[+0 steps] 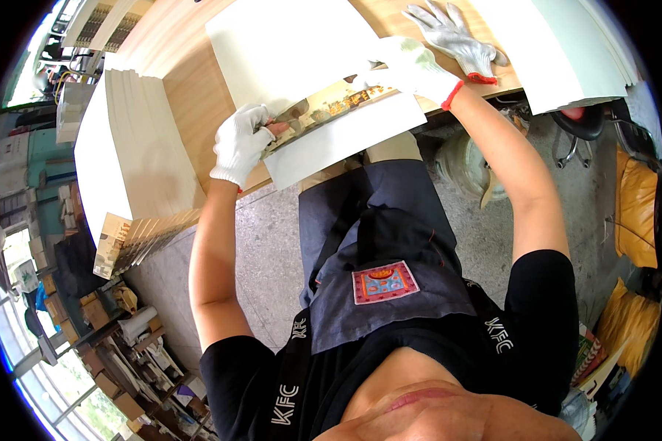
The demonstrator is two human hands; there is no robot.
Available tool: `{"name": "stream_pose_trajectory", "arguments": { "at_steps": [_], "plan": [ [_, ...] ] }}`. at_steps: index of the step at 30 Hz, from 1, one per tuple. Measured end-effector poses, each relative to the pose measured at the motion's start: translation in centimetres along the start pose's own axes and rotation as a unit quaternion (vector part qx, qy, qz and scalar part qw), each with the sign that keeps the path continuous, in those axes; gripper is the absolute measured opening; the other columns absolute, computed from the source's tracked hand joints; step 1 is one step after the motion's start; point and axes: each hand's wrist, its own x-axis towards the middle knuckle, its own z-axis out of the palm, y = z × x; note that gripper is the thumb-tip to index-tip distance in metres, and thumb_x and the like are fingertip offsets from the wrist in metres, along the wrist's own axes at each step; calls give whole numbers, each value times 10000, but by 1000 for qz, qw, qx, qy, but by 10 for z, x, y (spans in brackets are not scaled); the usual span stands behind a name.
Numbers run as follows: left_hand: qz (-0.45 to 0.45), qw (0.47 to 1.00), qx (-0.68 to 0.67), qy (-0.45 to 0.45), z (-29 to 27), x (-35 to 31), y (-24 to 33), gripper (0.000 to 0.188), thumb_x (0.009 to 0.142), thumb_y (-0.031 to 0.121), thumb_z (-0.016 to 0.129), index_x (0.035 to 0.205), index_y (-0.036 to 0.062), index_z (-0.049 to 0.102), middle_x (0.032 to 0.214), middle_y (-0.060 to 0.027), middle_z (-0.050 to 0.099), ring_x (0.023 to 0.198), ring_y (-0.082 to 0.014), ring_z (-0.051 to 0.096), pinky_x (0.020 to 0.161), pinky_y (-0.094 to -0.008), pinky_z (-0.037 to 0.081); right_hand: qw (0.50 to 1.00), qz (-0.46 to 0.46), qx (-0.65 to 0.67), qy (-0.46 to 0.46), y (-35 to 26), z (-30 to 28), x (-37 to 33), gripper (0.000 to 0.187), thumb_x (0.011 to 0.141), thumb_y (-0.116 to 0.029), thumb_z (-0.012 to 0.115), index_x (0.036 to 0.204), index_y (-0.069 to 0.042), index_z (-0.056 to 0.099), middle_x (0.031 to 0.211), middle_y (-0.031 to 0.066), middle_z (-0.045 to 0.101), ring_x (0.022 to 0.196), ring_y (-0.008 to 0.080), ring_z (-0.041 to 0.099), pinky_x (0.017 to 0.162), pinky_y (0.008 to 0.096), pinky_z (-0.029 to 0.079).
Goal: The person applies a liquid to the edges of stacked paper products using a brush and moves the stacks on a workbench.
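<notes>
A large white sheet [290,48] lies on the wooden table, with a printed strip [335,105] in tan and gold running across it. A white flap [346,140] on the near side of the strip sticks out past the table's front edge. My left hand [244,141], in a white knit glove with bare fingertips showing, is closed on the strip's left end. At its right end, my right hand [412,67], gloved with a red cuff, has its fingers closed on the strip; some of them are hidden.
To the left stands a stack of white sheets [143,140] with printed edges [151,239]. Another white stack [566,51] is at the right. A loose grey-white glove [460,40] lies beyond my right hand. Below the table are a round translucent container [460,165] and a wheeled chair [577,125].
</notes>
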Motion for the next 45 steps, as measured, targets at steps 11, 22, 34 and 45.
{"name": "stream_pose_trajectory", "arguments": {
  "at_steps": [11, 22, 34, 45],
  "plan": [
    [278, 815, 406, -307, -27, 77, 98, 773, 690, 119, 810, 1353, 350, 487, 1247, -35, 531, 1018, -247, 645, 854, -379, 542, 998, 47, -26, 20, -17, 1, -3, 415, 794, -506, 696, 991, -140, 679, 984, 110, 656, 937, 289, 623, 820, 406, 478],
    [202, 860, 310, -351, -21, 91, 91, 1101, 606, -72, 805, 1447, 481, 360, 1363, -55, 505, 1091, -257, 630, 924, -379, 532, 980, 82, -34, 178, 65, -44, -55, 278, 910, -174, 593, 1175, -124, 660, 1147, 101, 643, 1028, 255, 636, 907, 393, 495],
    [325, 812, 379, -302, -19, 93, 93, 939, 704, -16, 765, 1449, 413, 386, 1380, -95, 493, 1097, -288, 629, 898, -418, 539, 965, -252, -40, -68, -100, 42, 13, 150, 749, -220, 721, 847, -107, 714, 849, 55, 676, 818, 215, 680, 799, 354, 551],
    [255, 843, 373, -292, -10, 99, 78, 715, 803, 145, 686, 1441, 316, 411, 1334, -116, 538, 992, -260, 665, 822, -414, 566, 930, -365, -36, 31, -118, 81, 23, 243, 750, -171, 631, 979, -96, 663, 903, 42, 619, 841, 236, 611, 724, 378, 496]
  ]
}}
